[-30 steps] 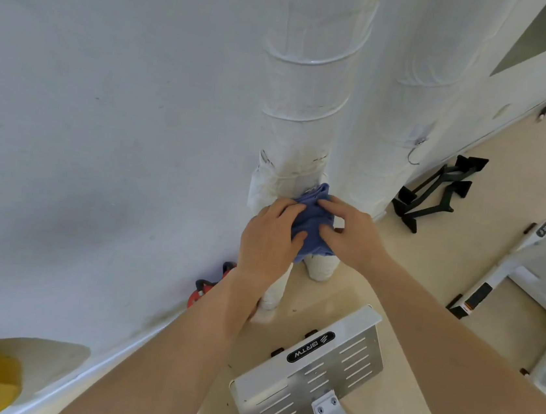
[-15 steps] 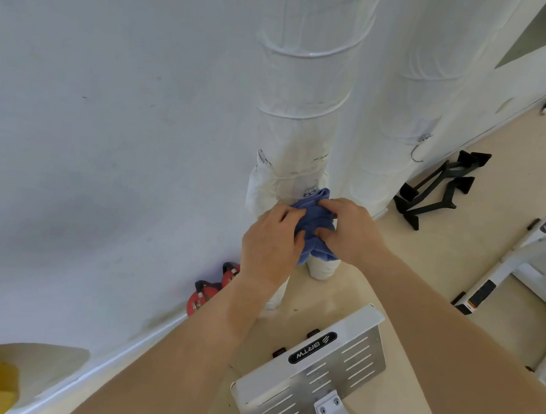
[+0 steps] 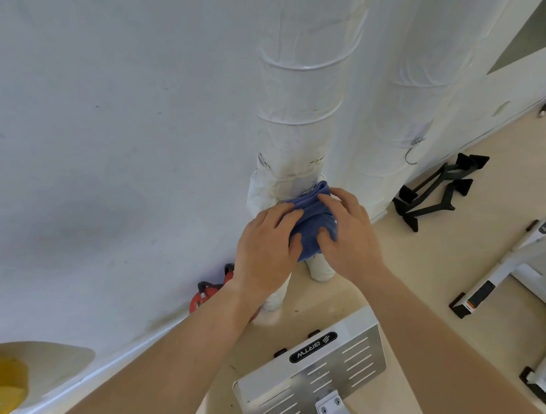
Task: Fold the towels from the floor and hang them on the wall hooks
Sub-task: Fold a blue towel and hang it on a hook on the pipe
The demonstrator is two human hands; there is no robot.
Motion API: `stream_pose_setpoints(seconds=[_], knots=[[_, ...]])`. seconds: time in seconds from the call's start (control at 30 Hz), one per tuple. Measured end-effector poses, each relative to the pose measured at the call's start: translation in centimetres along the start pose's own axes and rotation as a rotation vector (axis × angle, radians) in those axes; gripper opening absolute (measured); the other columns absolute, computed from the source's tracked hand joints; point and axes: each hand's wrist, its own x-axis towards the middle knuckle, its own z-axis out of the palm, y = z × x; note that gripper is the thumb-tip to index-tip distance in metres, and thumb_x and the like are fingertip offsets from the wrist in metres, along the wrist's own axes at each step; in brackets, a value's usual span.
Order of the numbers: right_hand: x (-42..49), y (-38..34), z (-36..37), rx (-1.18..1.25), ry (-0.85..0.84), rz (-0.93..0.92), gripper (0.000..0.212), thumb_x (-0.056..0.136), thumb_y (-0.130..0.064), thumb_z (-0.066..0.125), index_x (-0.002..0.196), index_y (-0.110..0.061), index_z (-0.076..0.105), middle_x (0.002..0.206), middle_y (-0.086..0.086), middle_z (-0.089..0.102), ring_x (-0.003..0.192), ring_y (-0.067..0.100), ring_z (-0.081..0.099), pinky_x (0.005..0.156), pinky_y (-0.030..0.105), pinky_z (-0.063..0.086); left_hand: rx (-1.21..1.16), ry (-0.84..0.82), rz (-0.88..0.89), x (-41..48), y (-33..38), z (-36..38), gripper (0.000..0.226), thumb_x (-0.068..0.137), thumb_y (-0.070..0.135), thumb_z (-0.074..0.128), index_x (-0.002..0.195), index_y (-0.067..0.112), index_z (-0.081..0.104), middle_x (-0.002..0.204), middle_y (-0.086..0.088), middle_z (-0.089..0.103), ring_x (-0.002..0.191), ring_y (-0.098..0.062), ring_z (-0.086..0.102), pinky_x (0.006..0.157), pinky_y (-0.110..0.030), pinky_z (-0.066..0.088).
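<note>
Against the wrapped white pipe (image 3: 296, 107) by the wall, both hands press a folded blue towel (image 3: 314, 218). Left hand (image 3: 269, 244) has its grip closed on the towel's left edge, thumb against the cloth; right hand (image 3: 346, 235) lies over the right side, fingers spread and pinching it. Its top sits at a small metal hook (image 3: 309, 190). Below, a white slotted metal plate (image 3: 313, 375) stands on the beige floor (image 3: 428, 265).
</note>
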Motion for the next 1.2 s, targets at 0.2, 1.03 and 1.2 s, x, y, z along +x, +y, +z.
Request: stream_pose_setpoints(seconds=[0.2, 1.03, 1.2], knots=[[0.2, 0.5, 0.4, -0.167, -0.147, -0.03, 0.067, 0.094, -0.021, 0.05, 0.156, -0.027, 0.025, 0.165, -0.012, 0.011, 0.141, 0.02, 0.028, 0.101, 0.034, 0.045, 0.041, -0.087, 0.066, 0.4, -0.6, 1.0, 0.049, 0.092, 0.028, 0.042, 0.136, 0.013, 0.058, 0.139, -0.003, 0.059, 0.124, -0.021, 0.057, 0.096, -0.038, 0.052], [2.3, 1.6, 1.2, -0.022, -0.25, 0.06, 0.064, 0.087, -0.024, 0.048, 0.15, -0.024, 0.04, 0.147, 0.001, 0.043, 0.122, 0.026, 0.052, 0.103, 0.042, 0.044, 0.228, -0.081, 0.111, 1.1, -0.8, 1.6, 0.04, 0.092, 0.031, 0.053, 0.128, 0.017, 0.062, 0.121, 0.003, 0.063, 0.097, -0.018, 0.062, 0.08, -0.033, 0.049], [2.9, 1.7, 0.5, -0.073, -0.314, 0.078, 0.058, 0.086, -0.038, 0.043, 0.144, -0.03, 0.046, 0.136, 0.002, 0.05, 0.111, 0.026, 0.055, 0.094, 0.046, 0.049, 0.109, -0.088, 0.033, 0.8, -0.5, 1.7, 0.04, 0.094, 0.028, 0.045, 0.127, 0.014, 0.061, 0.124, -0.001, 0.063, 0.097, -0.02, 0.063, 0.08, -0.034, 0.052]])
